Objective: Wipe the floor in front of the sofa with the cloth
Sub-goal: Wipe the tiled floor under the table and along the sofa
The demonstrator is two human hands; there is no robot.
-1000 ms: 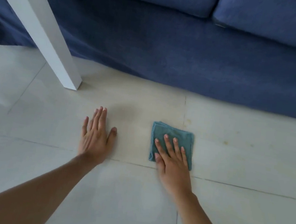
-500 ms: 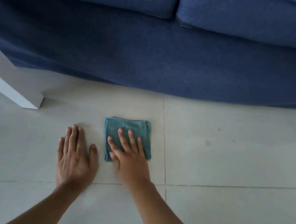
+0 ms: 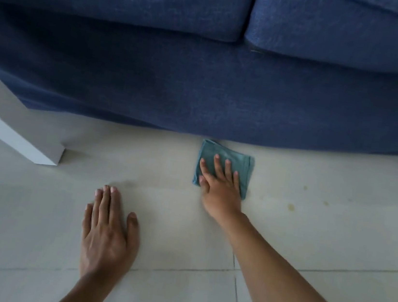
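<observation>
A folded teal cloth (image 3: 227, 157) lies flat on the pale tiled floor (image 3: 333, 239), close to the lower edge of the dark blue sofa (image 3: 201, 82). My right hand (image 3: 221, 186) presses down on the cloth with fingers spread, covering its near half. My left hand (image 3: 106, 232) rests flat on the tiles to the near left, palm down, fingers together, holding nothing.
A white furniture leg (image 3: 17, 137) slants down to the floor at the left, near the sofa. Small yellowish spots (image 3: 291, 206) mark the tiles to the right of the cloth. Grout lines cross the floor nearer to me.
My right hand has pushed the cloth away from me and to the right, up to the sofa's edge. My left hand stays flat on the floor. The view has shifted.
</observation>
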